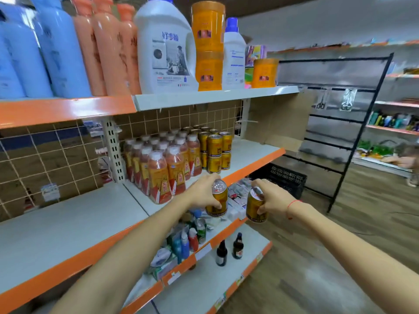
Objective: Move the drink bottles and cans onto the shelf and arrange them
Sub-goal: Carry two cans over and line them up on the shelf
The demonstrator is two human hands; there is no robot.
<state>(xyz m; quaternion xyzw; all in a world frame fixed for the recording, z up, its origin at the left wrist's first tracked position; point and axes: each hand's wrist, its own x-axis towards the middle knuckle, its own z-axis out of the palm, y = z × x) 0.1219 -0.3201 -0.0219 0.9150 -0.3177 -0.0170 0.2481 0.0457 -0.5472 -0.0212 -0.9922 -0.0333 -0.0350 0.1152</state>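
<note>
My left hand (pixel 200 192) grips a gold drink can (pixel 218 199) upright, just in front of the orange edge of the middle shelf (pixel 254 155). To its right, my right hand (pixel 273 197) holds a second gold can (pixel 255 206), slightly tilted, out over the aisle. On that shelf stand several orange-labelled drink bottles (pixel 161 177) in rows. Right of them, gold cans (pixel 215 152) are stacked two high. The shelf surface right of the stacked cans is bare white.
Detergent jugs (pixel 165 48) and orange jars (pixel 208 46) fill the top shelf. Small goods and two dark bottles (pixel 230 250) sit on the lower shelves. A black crate (pixel 288 177) stands on the floor by a black metal rack (pixel 353 123). Another person's hand (pixel 405 160) shows at far right.
</note>
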